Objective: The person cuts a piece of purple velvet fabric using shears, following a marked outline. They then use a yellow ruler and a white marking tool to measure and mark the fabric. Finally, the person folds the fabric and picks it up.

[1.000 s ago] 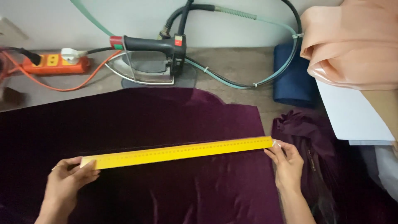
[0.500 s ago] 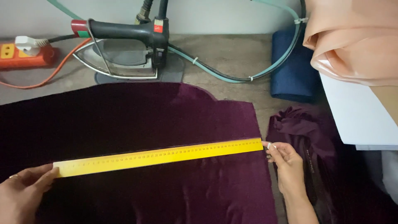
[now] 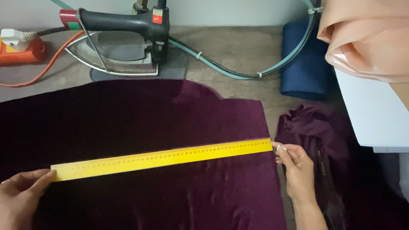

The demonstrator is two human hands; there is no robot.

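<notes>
Left hand (image 3: pixel 21 196) and right hand (image 3: pixel 298 170) pinch the long yellow ruler (image 3: pixel 162 158) flat across dark purple velvet fabric (image 3: pixel 140 119) — best kept taut, aligned with the cloth's edge.

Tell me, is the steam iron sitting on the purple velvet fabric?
No, the steam iron rests on a grey pad behind the purple velvet fabric, clear of its edge.

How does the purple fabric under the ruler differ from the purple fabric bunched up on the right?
The purple fabric under the ruler lies spread flat and smooth; the bunched purple fabric is crumpled into folds. The flat piece is much larger and carries the yellow ruler, held at its ends by the left hand and right hand. Both share a dark purple colour.
</notes>
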